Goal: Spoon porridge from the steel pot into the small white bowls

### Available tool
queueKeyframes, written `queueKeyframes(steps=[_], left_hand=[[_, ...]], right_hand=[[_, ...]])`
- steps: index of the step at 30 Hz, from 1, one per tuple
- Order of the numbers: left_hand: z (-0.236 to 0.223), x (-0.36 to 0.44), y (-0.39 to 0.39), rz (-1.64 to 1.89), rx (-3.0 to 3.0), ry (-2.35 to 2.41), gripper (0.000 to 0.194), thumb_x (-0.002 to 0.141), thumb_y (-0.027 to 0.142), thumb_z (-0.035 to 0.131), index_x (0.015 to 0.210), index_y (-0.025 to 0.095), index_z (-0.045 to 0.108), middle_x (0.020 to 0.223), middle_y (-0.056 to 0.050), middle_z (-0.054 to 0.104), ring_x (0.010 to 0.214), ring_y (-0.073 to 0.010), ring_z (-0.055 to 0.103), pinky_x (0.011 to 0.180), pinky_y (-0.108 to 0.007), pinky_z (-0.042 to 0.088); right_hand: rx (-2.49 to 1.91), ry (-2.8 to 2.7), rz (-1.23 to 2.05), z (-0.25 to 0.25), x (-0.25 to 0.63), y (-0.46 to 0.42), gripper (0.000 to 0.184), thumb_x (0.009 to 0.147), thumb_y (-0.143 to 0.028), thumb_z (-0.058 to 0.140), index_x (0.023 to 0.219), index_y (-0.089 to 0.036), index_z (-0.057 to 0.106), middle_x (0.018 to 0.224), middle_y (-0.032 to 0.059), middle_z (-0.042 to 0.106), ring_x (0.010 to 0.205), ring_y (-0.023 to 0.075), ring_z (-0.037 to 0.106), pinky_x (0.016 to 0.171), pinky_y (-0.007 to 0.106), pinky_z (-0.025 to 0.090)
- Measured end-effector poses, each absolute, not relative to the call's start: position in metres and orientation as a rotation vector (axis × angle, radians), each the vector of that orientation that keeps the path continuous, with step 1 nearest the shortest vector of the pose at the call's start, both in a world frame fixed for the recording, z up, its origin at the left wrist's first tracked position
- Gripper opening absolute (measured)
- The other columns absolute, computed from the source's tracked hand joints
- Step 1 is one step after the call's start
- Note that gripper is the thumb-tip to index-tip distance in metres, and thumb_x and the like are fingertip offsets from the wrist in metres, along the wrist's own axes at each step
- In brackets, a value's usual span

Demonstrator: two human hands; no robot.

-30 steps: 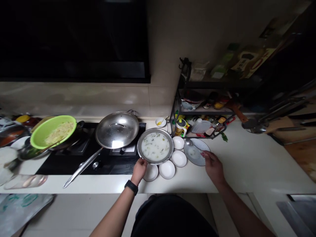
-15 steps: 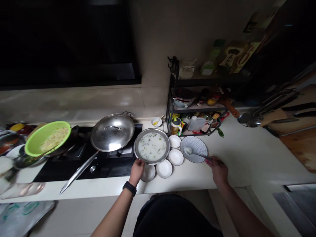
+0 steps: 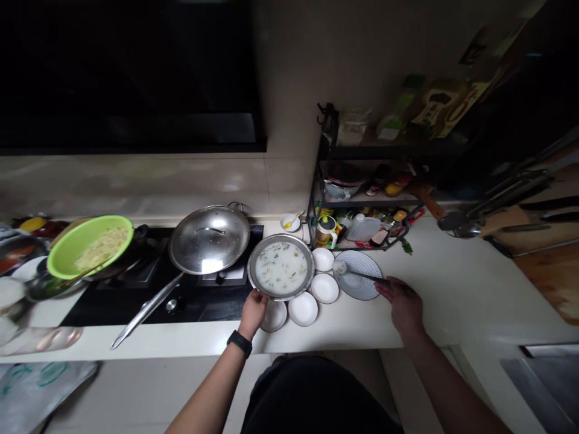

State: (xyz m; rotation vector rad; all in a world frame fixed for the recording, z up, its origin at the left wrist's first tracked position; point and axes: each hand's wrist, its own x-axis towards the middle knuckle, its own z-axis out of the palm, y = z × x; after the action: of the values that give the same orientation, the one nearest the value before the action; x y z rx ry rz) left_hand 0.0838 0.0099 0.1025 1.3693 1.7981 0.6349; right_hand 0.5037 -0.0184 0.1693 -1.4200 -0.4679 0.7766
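My left hand (image 3: 254, 310), wearing a black wristband, pinches the near rim of a metal basin (image 3: 310, 271) of milky soup with green bits. The basin sits at the right edge of the stove. In my right hand (image 3: 403, 299) is the dark handle of a ladle (image 3: 368, 277). Its pale-filled head is over the left rim of a grey patterned plate (image 3: 364, 292), close to the white bowls. Small white bowls stand between basin and plate: one at the back (image 3: 323, 260), one below it (image 3: 324, 289), and two nearer me (image 3: 303, 309), (image 3: 274, 316).
A lidded pan (image 3: 208, 240) rests on the black stove (image 3: 199, 306), its long handle pointing toward me. Left of it is a green basin (image 3: 63, 256) of shredded food. Behind the plate stands a rack (image 3: 348, 202) of bottles. A small dish (image 3: 290, 223) lies behind the basin.
The ladle head has moved from inside the plate left and up to its rim. My right hand has shifted slightly; my left hand still grips the basin. The view has shifted a little.
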Motion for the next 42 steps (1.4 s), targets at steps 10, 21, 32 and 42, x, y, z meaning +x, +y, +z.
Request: queueKeyframes(steps=[10, 21, 32, 42], left_hand=[[0.095, 0.081, 0.011, 0.674, 1.394, 1.764, 0.015, 0.088, 0.020, 0.056, 0.079, 0.017, 0.066, 0.104, -0.012, 0.073, 0.102, -0.0231, 0.067, 0.088, -0.031, 0.048], [0.091, 0.079, 0.011, 0.690, 1.368, 1.783, 0.011, 0.087, 0.022, 0.059, 0.082, 0.017, 0.068, 0.096, -0.010, 0.074, 0.099, -0.0232, 0.068, 0.085, -0.031, 0.048], [0.092, 0.080, 0.011, 0.670, 1.377, 1.812, 0.013, 0.087, 0.022, 0.056, 0.080, 0.018, 0.066, 0.091, -0.009, 0.073, 0.096, -0.0226, 0.069, 0.081, -0.029, 0.048], [0.099, 0.090, 0.014, 0.584, 1.390, 1.879, 0.011, 0.087, 0.017, 0.056, 0.083, 0.018, 0.066, 0.096, -0.008, 0.072, 0.099, -0.0216, 0.068, 0.085, -0.029, 0.048]], right_hand=[[-1.435, -0.665, 1.028, 0.166, 0.399, 0.032, 0.043, 0.076, -0.057, 0.078, 0.089, -0.018, 0.066, 0.072, 0.0068, 0.075, 0.069, 0.0278, 0.078, 0.071, 0.042, 0.066], [-1.121, -2.373, 0.393, 0.192, 0.352, 0.011, 0.040, 0.094, -0.012, 0.048, 0.126, -0.024, 0.069, 0.127, 0.0121, 0.070, 0.110, 0.0253, 0.070, 0.095, 0.041, 0.059], [-1.722, -1.613, 0.314, 0.185, 0.497, -0.005, 0.040, 0.099, -0.050, 0.045, 0.099, -0.023, 0.073, 0.100, 0.0105, 0.077, 0.094, 0.0266, 0.073, 0.089, 0.043, 0.059], [-1.780, -0.954, 0.668, 0.135, 0.549, -0.032, 0.047, 0.077, -0.062, 0.067, 0.095, -0.019, 0.074, 0.084, 0.0112, 0.079, 0.080, 0.0305, 0.078, 0.078, 0.045, 0.062]])
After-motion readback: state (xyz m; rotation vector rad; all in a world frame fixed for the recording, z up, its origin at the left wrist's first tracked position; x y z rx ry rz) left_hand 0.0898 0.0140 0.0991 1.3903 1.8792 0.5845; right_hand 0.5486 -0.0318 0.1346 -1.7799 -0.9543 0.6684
